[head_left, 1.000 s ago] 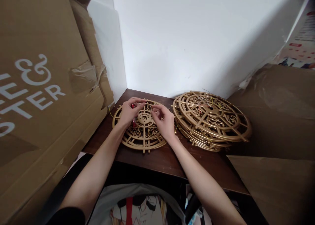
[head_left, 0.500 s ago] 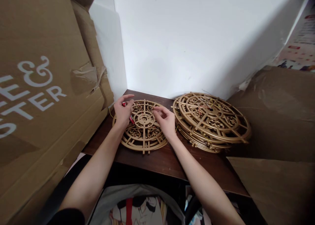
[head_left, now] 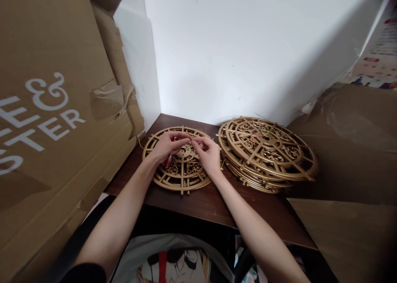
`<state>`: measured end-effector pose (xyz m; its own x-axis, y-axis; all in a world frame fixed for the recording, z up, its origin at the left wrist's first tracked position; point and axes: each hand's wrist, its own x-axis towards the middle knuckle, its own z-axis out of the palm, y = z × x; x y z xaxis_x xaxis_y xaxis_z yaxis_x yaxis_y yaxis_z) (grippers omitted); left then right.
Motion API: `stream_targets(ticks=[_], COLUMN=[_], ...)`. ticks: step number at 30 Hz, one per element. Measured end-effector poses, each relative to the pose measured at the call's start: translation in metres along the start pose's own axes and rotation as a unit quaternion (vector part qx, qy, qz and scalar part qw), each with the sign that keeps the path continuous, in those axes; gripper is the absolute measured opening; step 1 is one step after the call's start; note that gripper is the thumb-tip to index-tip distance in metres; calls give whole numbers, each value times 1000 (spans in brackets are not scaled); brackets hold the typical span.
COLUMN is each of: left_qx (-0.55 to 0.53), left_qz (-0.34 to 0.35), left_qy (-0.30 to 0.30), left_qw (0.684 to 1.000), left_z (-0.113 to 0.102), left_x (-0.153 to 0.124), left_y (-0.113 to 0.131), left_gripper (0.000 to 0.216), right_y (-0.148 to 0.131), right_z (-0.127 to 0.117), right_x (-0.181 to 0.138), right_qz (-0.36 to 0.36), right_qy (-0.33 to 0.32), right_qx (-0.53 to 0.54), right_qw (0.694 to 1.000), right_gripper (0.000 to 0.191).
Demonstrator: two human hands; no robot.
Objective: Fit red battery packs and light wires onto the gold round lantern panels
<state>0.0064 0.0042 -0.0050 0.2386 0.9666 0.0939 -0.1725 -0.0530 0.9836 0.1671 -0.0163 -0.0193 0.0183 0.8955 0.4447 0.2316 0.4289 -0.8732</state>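
A round gold openwork disc (head_left: 182,179) lies flat on a dark wooden table (head_left: 204,202). Both hands hover over its centre. My left hand (head_left: 166,147) is closed around a small red tool, its red tip showing below the palm (head_left: 169,162). My right hand (head_left: 208,153) is pinched, thumb and forefinger meeting the left fingertips above the disc's hub; what it pinches is too small to name. A thin yellow wire (head_left: 140,141) trails off the disc's left edge.
A stack of several matching gold discs (head_left: 266,153) sits to the right, with wires on top. Large cardboard boxes (head_left: 56,109) crowd the left side, brown cardboard (head_left: 350,151) the right. A white wall stands behind the table.
My left hand moved from the disc's left rim back in to the centre, meeting my right hand's fingertips. The right hand stayed near the hub.
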Motion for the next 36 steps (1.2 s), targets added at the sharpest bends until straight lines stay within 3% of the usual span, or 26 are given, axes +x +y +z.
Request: stream_targets(ticks=[15, 36], left_qx=[36, 42], left_qz=[12, 19], left_qy=[27, 44], left_qw=[999, 998], left_z=[0, 2], left_x=[1, -1], left_y=[-2, 1], left_gripper=[27, 30], right_y=[-2, -2], right_z=[1, 1], right_x=[1, 1], right_qz=[-35, -4], right_qy=[2, 5], right_qx=[-23, -50], right_qw=[999, 999], right_gripper=[15, 20])
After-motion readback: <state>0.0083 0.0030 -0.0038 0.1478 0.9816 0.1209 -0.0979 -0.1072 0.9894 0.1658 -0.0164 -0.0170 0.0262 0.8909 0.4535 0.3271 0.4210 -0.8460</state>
